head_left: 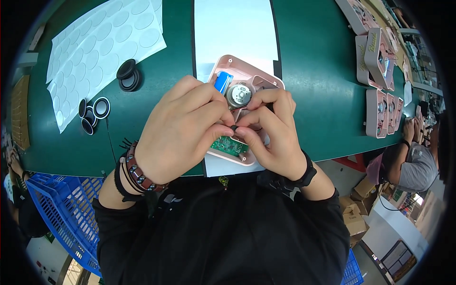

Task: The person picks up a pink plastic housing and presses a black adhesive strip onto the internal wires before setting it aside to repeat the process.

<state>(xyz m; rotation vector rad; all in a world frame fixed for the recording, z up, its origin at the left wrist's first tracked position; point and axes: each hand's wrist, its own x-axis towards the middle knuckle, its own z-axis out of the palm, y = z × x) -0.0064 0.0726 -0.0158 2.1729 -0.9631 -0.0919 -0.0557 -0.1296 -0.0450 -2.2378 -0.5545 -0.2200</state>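
A pink plastic housing [220, 65] lies open in front of me on a white sheet. Inside it are a blue cylindrical battery [222, 81], a round silver speaker [240, 94] and a green circuit board [230, 146]. My left hand [183, 126] reaches over the housing's left side, thumb and forefinger pinched on a small black piece [234, 128]. From the right, my right hand [278, 137] closes its thumb and finger on the same piece, its other fingers bent over the housing. My fingers hide much of the housing's middle, so what the piece joins cannot be seen.
White sheets of round stickers [104, 45] lie at the far left, with black round speaker parts [129, 76] beside them. More pink housings [377, 111] stand at the right. A blue crate [66, 209] is below the table edge. Co-workers [418, 168] sit at both sides.
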